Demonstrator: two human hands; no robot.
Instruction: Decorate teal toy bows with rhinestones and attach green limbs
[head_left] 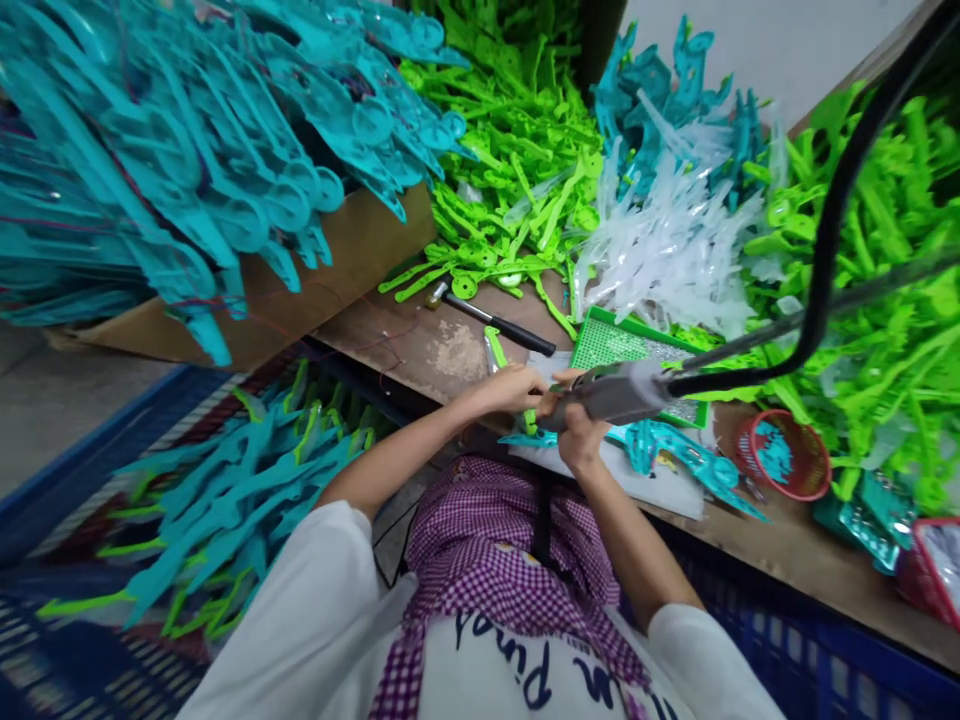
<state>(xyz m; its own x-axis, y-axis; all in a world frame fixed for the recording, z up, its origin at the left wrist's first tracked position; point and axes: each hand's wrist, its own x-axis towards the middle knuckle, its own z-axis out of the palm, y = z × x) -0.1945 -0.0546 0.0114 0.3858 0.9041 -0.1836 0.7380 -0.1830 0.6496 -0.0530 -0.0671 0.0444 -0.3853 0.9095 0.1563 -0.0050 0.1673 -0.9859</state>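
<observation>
My right hand (582, 436) is wrapped round the grey handle of a power screwdriver (613, 393), whose black cable rises to the upper right. Its tip points left at a small green and teal plastic part (529, 422). My left hand (516, 389) pinches that part against the white pad (654, 480) on the wooden bench (787, 545). Just behind the hands lies a green tray (609, 342) with small metal pieces.
Piles of teal parts (187, 150), green parts (517, 150) and clear parts (667, 255) crowd the bench. A hammer (491, 318) lies behind my hands. A red basket (784, 455) sits to the right. A blue crate (225, 500) of assembled pieces is at lower left.
</observation>
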